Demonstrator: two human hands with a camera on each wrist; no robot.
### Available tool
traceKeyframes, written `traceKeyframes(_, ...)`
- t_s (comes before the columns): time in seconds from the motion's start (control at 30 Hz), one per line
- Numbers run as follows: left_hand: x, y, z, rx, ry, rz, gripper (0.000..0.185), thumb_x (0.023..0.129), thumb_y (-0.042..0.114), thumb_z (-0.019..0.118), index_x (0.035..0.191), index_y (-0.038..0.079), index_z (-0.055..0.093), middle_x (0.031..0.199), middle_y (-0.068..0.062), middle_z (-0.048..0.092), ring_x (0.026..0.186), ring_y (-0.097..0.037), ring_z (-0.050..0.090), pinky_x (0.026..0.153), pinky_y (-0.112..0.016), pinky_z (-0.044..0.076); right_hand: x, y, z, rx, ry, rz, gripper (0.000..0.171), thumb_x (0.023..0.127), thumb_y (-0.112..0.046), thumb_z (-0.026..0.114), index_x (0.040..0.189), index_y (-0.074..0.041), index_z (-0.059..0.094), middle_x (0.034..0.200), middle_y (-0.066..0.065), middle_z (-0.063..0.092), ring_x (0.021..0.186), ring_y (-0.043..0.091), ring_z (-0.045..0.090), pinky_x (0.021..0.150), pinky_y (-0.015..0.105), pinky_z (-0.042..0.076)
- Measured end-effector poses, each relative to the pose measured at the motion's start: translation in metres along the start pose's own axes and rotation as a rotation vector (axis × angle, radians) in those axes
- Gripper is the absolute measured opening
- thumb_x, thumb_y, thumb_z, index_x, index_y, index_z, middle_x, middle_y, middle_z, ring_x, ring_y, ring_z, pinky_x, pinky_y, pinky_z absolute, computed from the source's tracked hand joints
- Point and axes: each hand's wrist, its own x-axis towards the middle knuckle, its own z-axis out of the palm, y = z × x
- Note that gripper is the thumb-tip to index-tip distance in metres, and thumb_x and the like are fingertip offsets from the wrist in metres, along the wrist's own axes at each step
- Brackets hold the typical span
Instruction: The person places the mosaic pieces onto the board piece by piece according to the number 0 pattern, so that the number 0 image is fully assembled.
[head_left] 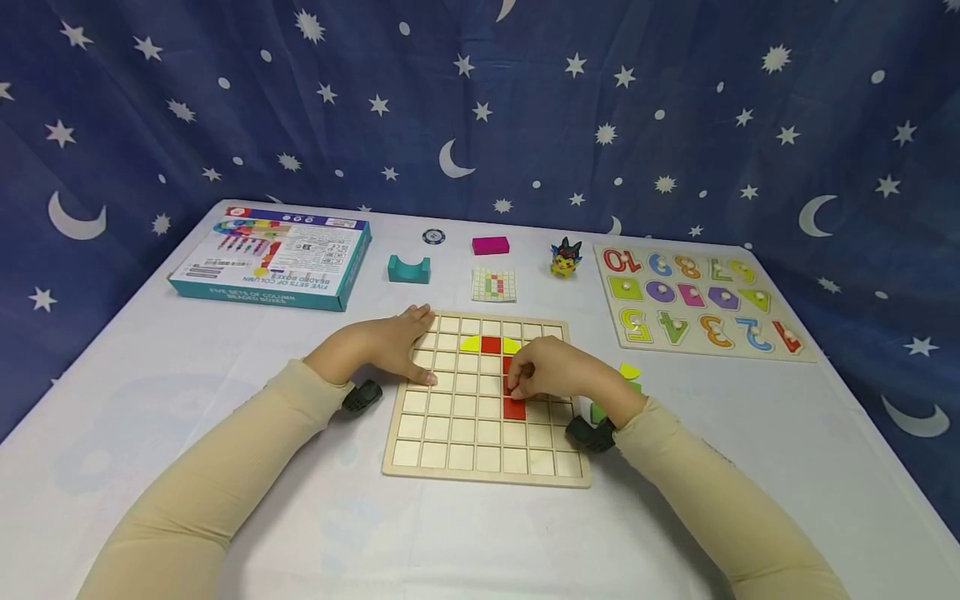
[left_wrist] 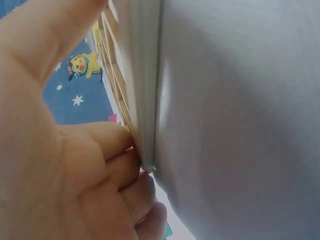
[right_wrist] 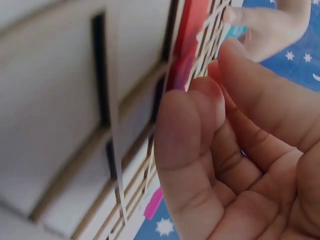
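resting flat, the left hand [head_left: 390, 346] steadies the grid board [head_left: 450, 433] at its far-left edge, fingers relaxed. the right hand [head_left: 558, 375] pinches a red tile [head_left: 514, 407] near the board's middle.

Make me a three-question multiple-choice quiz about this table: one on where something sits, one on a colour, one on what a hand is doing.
1. Where is the teal box?
A. far left of the table
B. on the grid board
C. beside the number puzzle

2. What colour is the tile between the two yellow pieces on the grid board?
A. green
B. red
C. blue

3. What is the left hand doing?
A. lifting the small toy
B. holding the box
C. resting flat on the board's left edge

Answers: 1 A, it lies at the far left corner. 2 B, a red tile sits there. 3 C, fingers lie on the board.
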Motion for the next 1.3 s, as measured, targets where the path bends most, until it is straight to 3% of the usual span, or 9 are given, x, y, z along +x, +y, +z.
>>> traceKeyframes(0.67, -0.001, 0.0, 0.001, -0.018, 0.006, -0.004, 0.107, 0.076, 0.049, 0.069, 0.145, -0.005, 0.009, 0.153, -0.02, 0.002, 0.141, -0.035, 0.0, 0.114, -0.049, 0.011, -0.024, 0.047, -0.03, 0.023, 0.096, 0.097, 0.004, 0.079, -0.007, 0.069, 0.083, -0.007, 0.069, 0.075, 0.0, 0.062, 0.072, 0.014, 0.05, 0.065, 0.026, 0.042)
traceKeyframes(1.0, -0.001, -0.001, 0.001, -0.019, 0.007, -0.006, 0.107, 0.076, 0.05, 0.069, 0.146, -0.004, 0.008, 0.153, -0.02, 0.001, 0.141, -0.035, -0.001, 0.114, -0.049, 0.01, -0.032, 0.065, -0.03, 0.046, 0.066, 0.159, 0.018, 0.07, -0.001, 0.075, 0.086, -0.004, 0.067, 0.078, 0.003, 0.06, 0.071, 0.014, 0.052, 0.064, 0.026, 0.045)
traceKeyframes(1.3, 0.0, -0.001, 0.001, -0.015, 0.006, 0.002, 0.106, 0.077, 0.049, 0.069, 0.146, -0.005, 0.007, 0.153, -0.02, 0.001, 0.141, -0.035, -0.001, 0.114, -0.048, 0.01, -0.027, 0.064, -0.022, 0.06, 0.049, 0.16, 0.028, 0.067, 0.006, 0.074, 0.087, -0.005, 0.058, 0.076, 0.004, 0.052, 0.07, 0.016, 0.047, 0.061, 0.026, 0.041)
